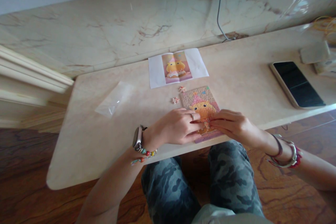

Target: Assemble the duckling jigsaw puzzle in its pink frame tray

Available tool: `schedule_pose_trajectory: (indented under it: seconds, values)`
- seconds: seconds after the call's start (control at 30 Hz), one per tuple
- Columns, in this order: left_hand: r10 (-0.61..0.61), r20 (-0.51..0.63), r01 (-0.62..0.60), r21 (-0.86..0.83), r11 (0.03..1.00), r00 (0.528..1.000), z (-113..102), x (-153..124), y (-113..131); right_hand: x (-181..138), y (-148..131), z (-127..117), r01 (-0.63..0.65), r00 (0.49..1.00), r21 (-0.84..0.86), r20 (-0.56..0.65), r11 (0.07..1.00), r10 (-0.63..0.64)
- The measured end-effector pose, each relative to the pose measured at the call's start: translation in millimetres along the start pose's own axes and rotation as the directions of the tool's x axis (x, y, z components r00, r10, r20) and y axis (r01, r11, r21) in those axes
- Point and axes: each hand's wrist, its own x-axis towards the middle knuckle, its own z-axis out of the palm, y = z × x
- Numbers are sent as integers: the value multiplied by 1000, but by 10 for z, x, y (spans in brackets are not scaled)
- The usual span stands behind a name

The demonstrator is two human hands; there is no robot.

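A jigsaw puzzle (201, 99) with a yellow cartoon animal in a pink hat lies near the table's front edge, mostly assembled. My left hand (182, 126) rests across its lower left part, fingers stretched out and slightly apart. From the other side my right hand (231, 124) reaches over the lower right part, its thumb and fingertips pinched together at a small puzzle piece (207, 125). That piece is partly covered by the fingers. Two loose puzzle pieces, an upper one (182, 89) and a lower one (175, 100), lie just left of the puzzle.
Behind the puzzle a creased paper sheet (157, 71) bears a printed picture of the same animal. A clear plastic bag (114, 99) lies to the left. On the right are a phone (298, 84) and a small box (315, 52). A cable (218, 14) hangs along the marbled wall.
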Motion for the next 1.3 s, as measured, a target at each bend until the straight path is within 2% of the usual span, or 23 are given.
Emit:
schedule_pose_trajectory:
  seconds: [0.17,0.33,0.7,0.97,1.2,1.3]
  values:
    - [0,-26,0,-6,1000,1000,-5,3,8,-38,2,-1,-53,998,-1,-44,999,53]
    - [4,-10,-3,6,1000,1000,-17,4,8,-26,1,-14,-147,987,71,-54,987,151]
    - [0,0,0,-12,1000,1000,-4,5,3,81,44,-52,-175,982,209,100,962,157]
    - [-51,16,51,-39,998,999,-8,-10,27,201,71,-79,-226,952,170,249,959,180]
    - [-58,-2,57,-51,997,998,-11,-16,34,261,37,-114,-244,950,169,240,955,201]
    - [-55,-7,54,-53,997,998,-3,-16,32,255,26,-126,-205,951,226,274,952,140]
